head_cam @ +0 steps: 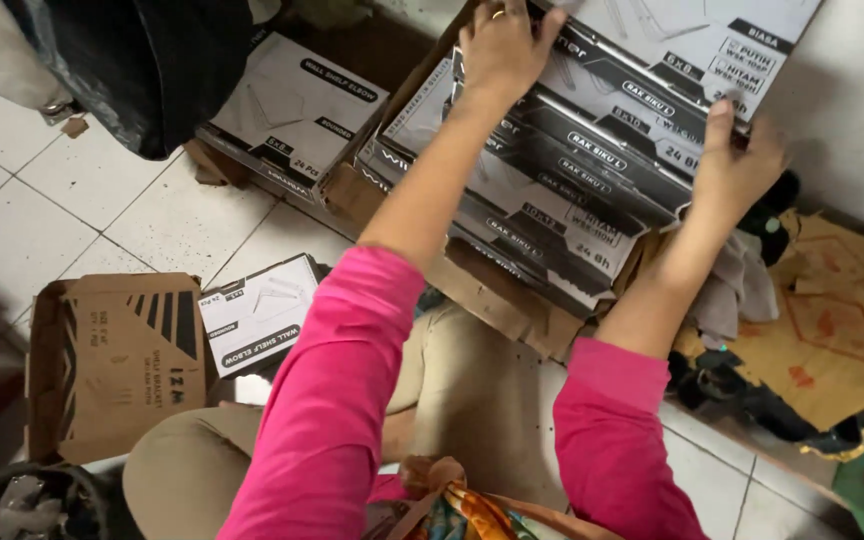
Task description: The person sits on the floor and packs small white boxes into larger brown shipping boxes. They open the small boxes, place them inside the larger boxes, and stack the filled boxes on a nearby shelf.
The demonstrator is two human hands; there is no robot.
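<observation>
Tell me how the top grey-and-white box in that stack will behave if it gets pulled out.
The top box looks flat with straight edges, so probably stiff. Both the left hand and right hand are on the stack, hinting at some weight. Its printed face looks glossy, so it may slide easily off the boxes below.

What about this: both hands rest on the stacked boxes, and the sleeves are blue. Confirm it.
Not quite. The left hand and right hand do rest on the stacked boxes, but the sleeves are pink, not blue, as the head view shows.
</observation>
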